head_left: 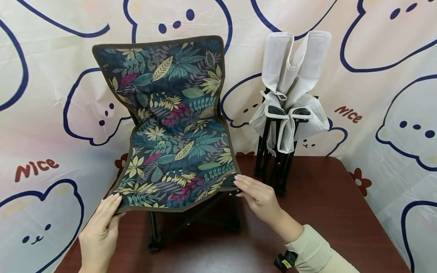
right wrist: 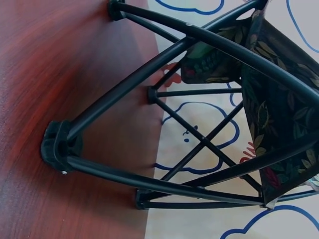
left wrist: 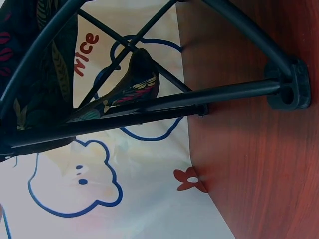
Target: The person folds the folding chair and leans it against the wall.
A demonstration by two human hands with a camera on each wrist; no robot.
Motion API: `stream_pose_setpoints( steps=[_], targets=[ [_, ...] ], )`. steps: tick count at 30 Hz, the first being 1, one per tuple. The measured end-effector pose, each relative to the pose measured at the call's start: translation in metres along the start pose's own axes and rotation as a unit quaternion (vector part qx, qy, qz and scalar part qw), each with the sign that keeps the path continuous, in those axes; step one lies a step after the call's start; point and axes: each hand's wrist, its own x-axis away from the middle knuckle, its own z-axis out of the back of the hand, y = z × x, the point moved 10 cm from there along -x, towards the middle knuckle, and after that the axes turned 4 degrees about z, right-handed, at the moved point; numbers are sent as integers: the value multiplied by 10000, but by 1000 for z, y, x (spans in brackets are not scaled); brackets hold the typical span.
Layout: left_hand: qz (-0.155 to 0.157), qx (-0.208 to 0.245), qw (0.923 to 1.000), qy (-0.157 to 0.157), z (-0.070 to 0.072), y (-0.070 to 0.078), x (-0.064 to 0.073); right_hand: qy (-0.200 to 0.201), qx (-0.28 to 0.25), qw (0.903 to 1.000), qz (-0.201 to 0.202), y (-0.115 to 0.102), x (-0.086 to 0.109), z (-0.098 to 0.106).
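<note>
A folding chair (head_left: 177,151) with dark leaf-print fabric stands unfolded on the table, its backrest toward the wall. At the seat's front left corner, my left hand (head_left: 102,231) pinches the fabric edge, fingers on top and thumb below. My right hand (head_left: 261,199) grips the front right corner in the same way. Under the seat, the left wrist view shows black crossed tubes (left wrist: 224,94) and a plastic foot on the table. Similar legs and a black foot (right wrist: 61,147) appear in the right wrist view. Neither wrist view shows the fingers at the corners.
A folded white chair (head_left: 290,102) with black legs stands upright at the back right of the reddish-brown table (head_left: 327,212). Behind hangs a cloth backdrop (head_left: 375,45) printed with cartoon bears. A black device (head_left: 286,261) is strapped to the right wrist.
</note>
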Motion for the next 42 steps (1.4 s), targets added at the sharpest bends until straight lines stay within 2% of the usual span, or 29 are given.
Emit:
stream_pose_setpoints(
  steps=[11, 16, 26, 36, 42],
  targets=[
    [67, 212, 9997, 128, 0, 1, -9, 33, 98, 9999, -94, -4, -14, -1],
    [-36, 359, 9988, 320, 1, 4, -13, 47, 136, 9998, -121, -4, -19, -2],
    [9, 334, 9988, 356, 4, 4, -18, 127, 259, 9995, -117, -9, -29, -8],
    [-16, 440, 9969, 649, 5, 13, -31, 82, 332, 9993, -155, -8, -43, -12],
    [24, 424, 9972, 620, 5, 15, -36, 38, 367, 9992, -144, -9, -50, -14]
  ],
)
